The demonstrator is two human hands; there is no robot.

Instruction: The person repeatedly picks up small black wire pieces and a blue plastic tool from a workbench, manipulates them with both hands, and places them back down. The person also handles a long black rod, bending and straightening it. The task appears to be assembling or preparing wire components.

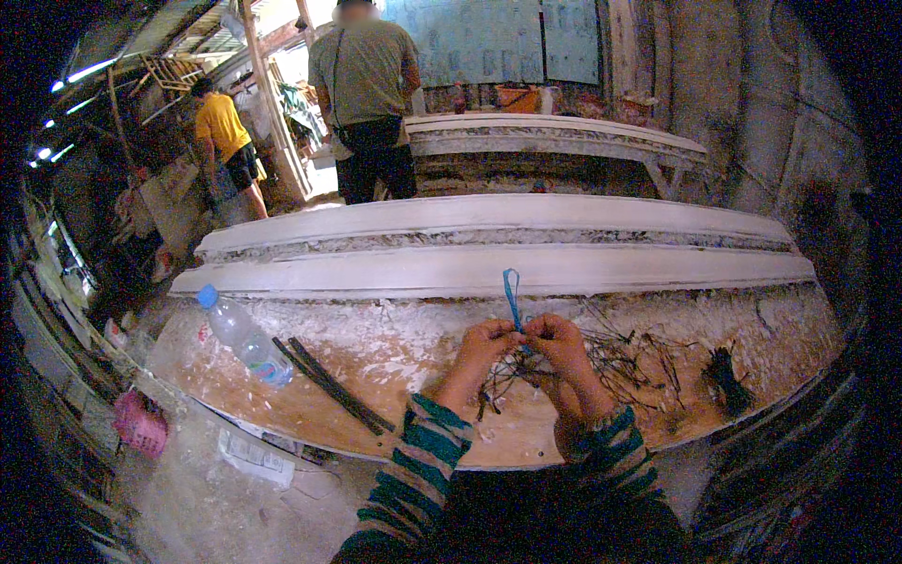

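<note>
Glossy plastic bottle (246, 336), rough, smeared wooden tabletop (413, 367)

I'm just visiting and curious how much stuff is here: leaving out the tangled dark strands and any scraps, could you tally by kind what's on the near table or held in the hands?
Blue loop: 1
Plastic bottle: 1
Dark strips: 2
Long white pieces: 2
Dark bundle: 1
Total: 7

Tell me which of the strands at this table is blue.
The looped strand rising from the fingertips of the left hand and right hand; the other strands are dark and tangled.
</note>
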